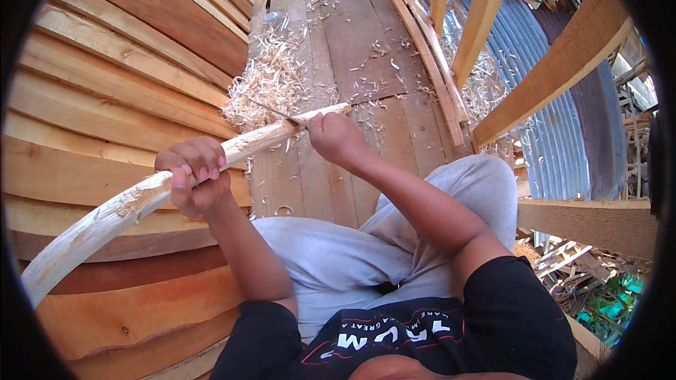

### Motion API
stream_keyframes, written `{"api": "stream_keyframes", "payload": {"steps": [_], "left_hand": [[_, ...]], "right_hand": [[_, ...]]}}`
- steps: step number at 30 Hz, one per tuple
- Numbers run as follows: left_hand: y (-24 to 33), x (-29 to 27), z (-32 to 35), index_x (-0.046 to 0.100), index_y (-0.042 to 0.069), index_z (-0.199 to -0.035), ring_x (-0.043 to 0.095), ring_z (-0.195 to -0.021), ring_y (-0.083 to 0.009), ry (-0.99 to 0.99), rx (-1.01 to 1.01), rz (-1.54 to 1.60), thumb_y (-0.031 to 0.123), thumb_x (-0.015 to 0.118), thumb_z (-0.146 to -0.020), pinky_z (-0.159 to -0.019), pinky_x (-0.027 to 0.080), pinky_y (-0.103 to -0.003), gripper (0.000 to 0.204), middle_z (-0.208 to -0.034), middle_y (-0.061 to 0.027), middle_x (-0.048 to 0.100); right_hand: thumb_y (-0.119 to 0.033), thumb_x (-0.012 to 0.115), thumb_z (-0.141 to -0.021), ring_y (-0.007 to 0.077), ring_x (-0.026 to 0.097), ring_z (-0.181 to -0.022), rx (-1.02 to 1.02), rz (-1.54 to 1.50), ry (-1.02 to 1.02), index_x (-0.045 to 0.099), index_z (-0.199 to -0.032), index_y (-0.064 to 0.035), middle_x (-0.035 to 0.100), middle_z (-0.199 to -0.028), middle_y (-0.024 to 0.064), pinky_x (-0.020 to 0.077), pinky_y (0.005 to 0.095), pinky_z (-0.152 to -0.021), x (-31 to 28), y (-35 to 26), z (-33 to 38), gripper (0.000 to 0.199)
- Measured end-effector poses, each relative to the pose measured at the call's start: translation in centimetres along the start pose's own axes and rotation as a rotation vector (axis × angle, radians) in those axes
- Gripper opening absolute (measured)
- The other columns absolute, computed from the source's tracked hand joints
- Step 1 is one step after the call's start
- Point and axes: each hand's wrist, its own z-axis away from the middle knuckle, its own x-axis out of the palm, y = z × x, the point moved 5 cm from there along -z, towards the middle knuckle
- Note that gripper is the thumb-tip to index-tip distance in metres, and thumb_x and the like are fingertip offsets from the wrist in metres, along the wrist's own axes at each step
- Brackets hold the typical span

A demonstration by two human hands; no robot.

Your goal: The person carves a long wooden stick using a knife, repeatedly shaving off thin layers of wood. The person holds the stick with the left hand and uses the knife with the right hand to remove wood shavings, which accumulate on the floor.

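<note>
A long pale wooden stick (127, 207), stripped of bark, runs from the lower left up to the middle of the view. My left hand (193, 172) is closed around its middle. My right hand (334, 137) grips a thin-bladed knife (278, 112) whose blade lies against the stick near its far end. My knees in grey trousers (338, 253) sit below both arms.
A heap of pale wood shavings (271, 84) lies on the plank floor (352, 35) ahead. Stacked wooden boards (105, 77) fill the left side. Wooden beams (556, 70) and corrugated metal sheet (563, 134) stand on the right.
</note>
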Motion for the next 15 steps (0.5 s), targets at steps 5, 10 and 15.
{"api": "stream_keyframes", "payload": {"steps": [5, 10, 15], "left_hand": [[0.4, 0.2, 0.5, 0.044, 0.009, -0.078, 0.043, -0.051, -0.0134, 0.028, -0.003, -0.014, 0.017, 0.053, -0.085, -0.053, 0.042, -0.031, 0.014, -0.061, -0.0029, 0.045], [-0.4, 0.0, -0.2, 0.044, 0.01, -0.078, 0.043, -0.051, -0.0125, 0.031, -0.002, 0.029, 0.017, 0.053, -0.085, -0.053, 0.042, -0.031, 0.014, -0.061, -0.0022, 0.044], [0.5, -0.4, 0.7, 0.043, 0.009, -0.078, 0.043, -0.052, -0.0129, 0.042, 0.009, 0.018, 0.018, 0.054, -0.085, -0.053, 0.041, -0.031, 0.015, -0.062, -0.0029, 0.044]], "right_hand": [[-0.031, 0.033, -0.095, 0.0494, 0.06, -0.075, -0.117, 0.044, -0.036, 0.063, -0.071, 0.008, 0.061, -0.076, 0.0309, 0.0474, 0.0533, -0.077, -1.4, -3.8, 2.2, 0.055], [-0.031, 0.032, -0.094, 0.0491, 0.06, -0.076, -0.078, 0.034, 0.075, 0.064, -0.072, 0.007, 0.062, -0.076, 0.0302, 0.0477, 0.0535, -0.078, -0.3, -1.3, 0.7, 0.054], [-0.031, 0.033, -0.094, 0.0489, 0.06, -0.075, -0.127, 0.05, -0.017, 0.063, -0.07, 0.007, 0.061, -0.075, 0.0305, 0.0476, 0.054, -0.078, -1.1, -4.1, 2.5, 0.054]]}}
